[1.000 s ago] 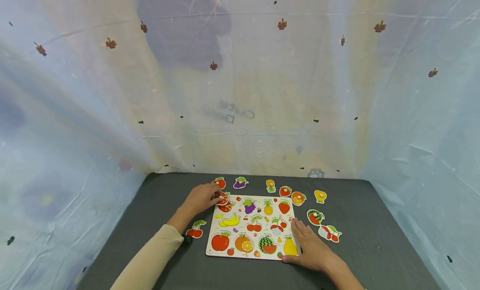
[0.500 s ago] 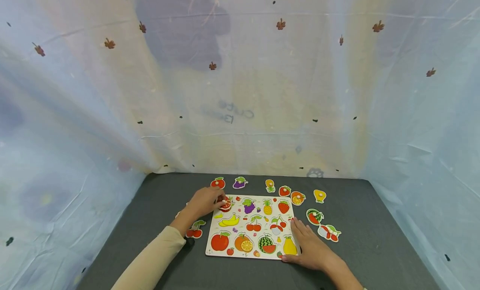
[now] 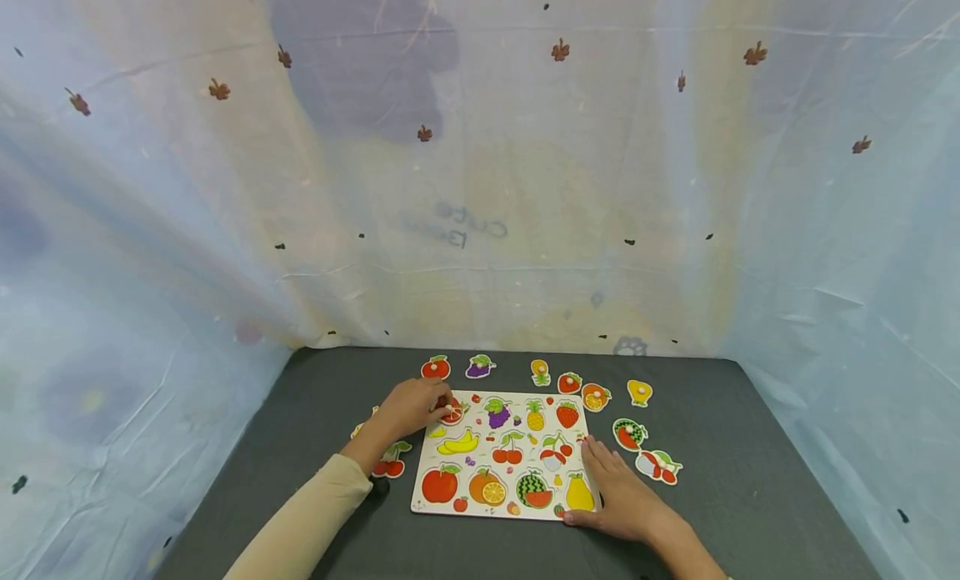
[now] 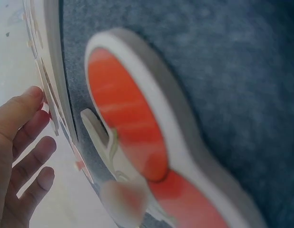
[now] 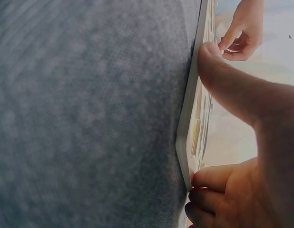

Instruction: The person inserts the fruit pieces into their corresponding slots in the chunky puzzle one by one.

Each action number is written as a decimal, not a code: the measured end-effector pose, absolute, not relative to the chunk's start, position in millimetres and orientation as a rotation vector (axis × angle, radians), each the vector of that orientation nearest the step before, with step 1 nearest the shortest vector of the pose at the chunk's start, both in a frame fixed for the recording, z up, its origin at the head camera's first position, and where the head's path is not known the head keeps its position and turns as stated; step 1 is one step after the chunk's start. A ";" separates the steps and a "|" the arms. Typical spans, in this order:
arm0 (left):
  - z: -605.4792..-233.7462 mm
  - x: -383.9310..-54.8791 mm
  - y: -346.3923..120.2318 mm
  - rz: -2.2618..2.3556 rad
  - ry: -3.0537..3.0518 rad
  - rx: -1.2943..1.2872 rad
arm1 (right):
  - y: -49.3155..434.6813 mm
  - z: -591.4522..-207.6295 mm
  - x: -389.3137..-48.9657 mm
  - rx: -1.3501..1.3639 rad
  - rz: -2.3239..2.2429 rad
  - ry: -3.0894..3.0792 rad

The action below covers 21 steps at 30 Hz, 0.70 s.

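Head pic soft-lit; L wrist pic hazy, knob (image 4: 122, 202) blurred.

white board (image 3: 483, 463) dotted with multicoloured fruit prints (image 3: 440, 485), red segmented citrus piece (image 3: 454, 412), purple-and-green grape piece (image 3: 477, 367), yellow pear piece (image 3: 640, 392), green-striped red watermelon piece (image 3: 628, 436), cream sleeve (image 3: 307, 513), dark grey tabletop (image 3: 727, 455), pale blue-and-lilac backdrop (image 3: 517, 180) with brown leaf motifs (image 3: 560, 50)

Two hands (image 3: 411, 407) (image 3: 621, 495), one board (image 3: 483, 458), one table (image 3: 735, 480) — eleven fruit pieces (image 3: 640, 392)

Grape piece (image 3: 478, 366) behind the board (image 3: 429, 461) (watermelon piece (image 3: 628, 435) to right).
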State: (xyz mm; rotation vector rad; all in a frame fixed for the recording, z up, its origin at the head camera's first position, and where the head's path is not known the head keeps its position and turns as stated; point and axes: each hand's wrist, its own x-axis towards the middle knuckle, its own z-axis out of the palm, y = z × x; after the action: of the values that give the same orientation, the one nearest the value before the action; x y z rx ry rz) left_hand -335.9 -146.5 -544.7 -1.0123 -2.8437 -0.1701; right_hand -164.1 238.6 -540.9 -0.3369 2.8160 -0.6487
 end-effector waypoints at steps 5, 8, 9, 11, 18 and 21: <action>-545.0 -335.1 -145.1 -0.174 -2.843 -1.030 | 238.4 -540.2 -164.0 -0.317 -0.646 2.809; -544.1 -333.9 -144.8 -0.190 -2.837 -1.034 | 238.4 -540.0 -164.0 -0.320 -0.651 2.809; -544.0 -333.7 -144.6 -0.191 -2.838 -1.031 | 238.3 -539.7 -163.8 -0.321 -0.654 2.809; -544.3 -333.5 -144.6 -0.186 -2.846 -1.024 | 238.4 -539.7 -163.6 -0.320 -0.655 2.809; -548.7 -335.1 -145.6 -0.174 -2.873 -1.012 | 238.6 -542.1 -164.6 -0.302 -0.644 2.802; -549.0 -336.0 -145.8 -0.179 -2.869 -1.003 | 239.2 -541.7 -164.8 -0.311 -0.655 2.801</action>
State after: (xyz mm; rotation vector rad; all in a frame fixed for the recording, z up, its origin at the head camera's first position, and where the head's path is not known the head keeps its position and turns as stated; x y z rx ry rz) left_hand -336.0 -145.8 -549.0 -1.0030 -2.8688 -0.1792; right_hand -164.8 239.2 -541.7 -0.3107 2.8008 -0.6551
